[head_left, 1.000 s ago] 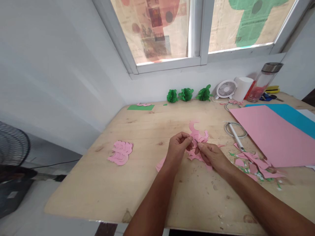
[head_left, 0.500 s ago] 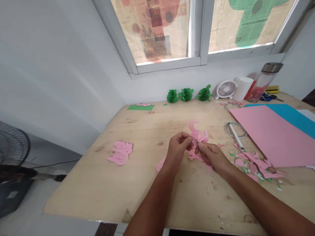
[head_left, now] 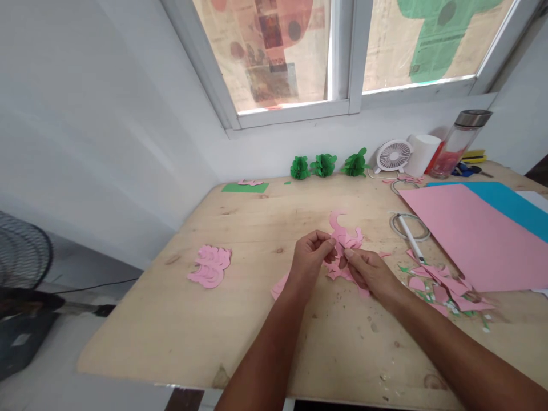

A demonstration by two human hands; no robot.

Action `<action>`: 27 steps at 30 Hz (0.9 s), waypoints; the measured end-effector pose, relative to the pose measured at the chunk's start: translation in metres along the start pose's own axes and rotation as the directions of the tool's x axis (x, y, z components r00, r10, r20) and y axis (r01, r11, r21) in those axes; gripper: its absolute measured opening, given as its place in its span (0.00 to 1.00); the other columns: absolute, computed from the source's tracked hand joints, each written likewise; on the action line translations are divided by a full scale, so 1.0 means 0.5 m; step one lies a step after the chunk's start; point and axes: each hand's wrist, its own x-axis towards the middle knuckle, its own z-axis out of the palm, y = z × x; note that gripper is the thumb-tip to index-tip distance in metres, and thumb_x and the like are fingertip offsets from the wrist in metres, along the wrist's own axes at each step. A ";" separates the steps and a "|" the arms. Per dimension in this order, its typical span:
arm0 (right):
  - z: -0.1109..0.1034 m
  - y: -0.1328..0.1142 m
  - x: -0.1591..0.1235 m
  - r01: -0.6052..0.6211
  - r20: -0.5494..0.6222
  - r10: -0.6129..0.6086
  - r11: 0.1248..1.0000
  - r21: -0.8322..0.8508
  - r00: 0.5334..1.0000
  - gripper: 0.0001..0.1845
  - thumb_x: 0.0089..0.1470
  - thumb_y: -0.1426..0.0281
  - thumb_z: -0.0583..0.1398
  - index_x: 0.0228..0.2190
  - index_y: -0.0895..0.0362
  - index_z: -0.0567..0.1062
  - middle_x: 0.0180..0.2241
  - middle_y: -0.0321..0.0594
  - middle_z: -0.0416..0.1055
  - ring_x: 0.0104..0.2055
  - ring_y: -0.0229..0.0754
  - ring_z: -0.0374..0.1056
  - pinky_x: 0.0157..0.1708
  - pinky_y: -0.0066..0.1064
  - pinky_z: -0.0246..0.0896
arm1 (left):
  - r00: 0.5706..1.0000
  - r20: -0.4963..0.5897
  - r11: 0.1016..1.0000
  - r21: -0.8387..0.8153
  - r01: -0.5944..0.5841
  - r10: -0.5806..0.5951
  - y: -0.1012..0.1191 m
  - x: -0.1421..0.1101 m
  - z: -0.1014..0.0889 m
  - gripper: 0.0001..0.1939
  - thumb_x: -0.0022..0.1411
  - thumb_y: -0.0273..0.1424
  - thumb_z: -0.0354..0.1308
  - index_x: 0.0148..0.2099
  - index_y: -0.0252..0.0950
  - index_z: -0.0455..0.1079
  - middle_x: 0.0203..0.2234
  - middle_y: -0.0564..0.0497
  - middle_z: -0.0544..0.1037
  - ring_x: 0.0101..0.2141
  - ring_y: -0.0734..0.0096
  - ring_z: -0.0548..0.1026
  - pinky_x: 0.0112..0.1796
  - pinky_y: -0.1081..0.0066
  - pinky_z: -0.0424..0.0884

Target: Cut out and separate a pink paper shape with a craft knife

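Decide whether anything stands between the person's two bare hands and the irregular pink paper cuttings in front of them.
Nothing visible does: the bare left hand and bare right hand are right at the irregular pink paper cuttings, partly covering them in this view. Exact contact is too small to tell.

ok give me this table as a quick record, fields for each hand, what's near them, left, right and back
left hand: thumb and fingers drawn together at pink paper pieces; exact hold unclear
right hand: close beside the left hand, thumb against fingers; exact hold unclear
near hands: pink paper pieces, partly hidden
table left: layered pink cutouts
table right: pink sheet partly over blue sheet; white pen
table back: three green paper shapes, small white fan, bottle
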 end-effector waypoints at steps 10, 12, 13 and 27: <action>0.002 -0.004 -0.002 -0.005 -0.011 0.005 1.000 0.011 1.000 0.22 0.51 0.52 0.52 0.23 0.59 0.69 0.09 0.25 0.46 0.12 0.29 0.38 0.13 0.24 0.32 | 1.000 0.011 1.000 -0.002 -0.008 0.008 -0.003 -0.001 -0.001 0.07 0.49 0.32 0.59 0.27 0.33 0.65 0.17 0.54 0.69 0.19 0.78 0.66 0.24 0.74 0.62; 0.002 -0.005 -0.002 -0.004 -0.007 0.004 1.000 0.010 1.000 0.22 0.51 0.52 0.52 0.23 0.59 0.68 0.09 0.25 0.46 0.12 0.29 0.39 0.13 0.24 0.32 | 1.000 0.019 1.000 -0.007 -0.012 0.013 -0.004 -0.003 0.000 0.08 0.50 0.32 0.59 0.27 0.33 0.65 0.17 0.54 0.69 0.19 0.78 0.66 0.24 0.74 0.62; 0.002 -0.005 -0.002 -0.005 -0.007 0.005 1.000 0.009 1.000 0.22 0.51 0.52 0.52 0.23 0.59 0.68 0.09 0.25 0.46 0.12 0.29 0.39 0.13 0.24 0.32 | 1.000 0.022 1.000 -0.009 -0.014 0.015 -0.004 -0.003 0.000 0.08 0.50 0.32 0.59 0.27 0.33 0.65 0.17 0.54 0.69 0.19 0.78 0.66 0.24 0.74 0.62; 0.005 -0.008 -0.004 -0.016 -0.034 0.016 1.000 0.009 0.999 0.23 0.50 0.51 0.52 0.23 0.58 0.68 0.10 0.25 0.46 0.12 0.30 0.39 0.13 0.24 0.33 | 0.999 0.030 1.000 -0.017 0.011 -0.011 -0.008 0.000 0.003 0.09 0.48 0.33 0.59 0.26 0.33 0.65 0.16 0.54 0.68 0.19 0.78 0.65 0.24 0.74 0.61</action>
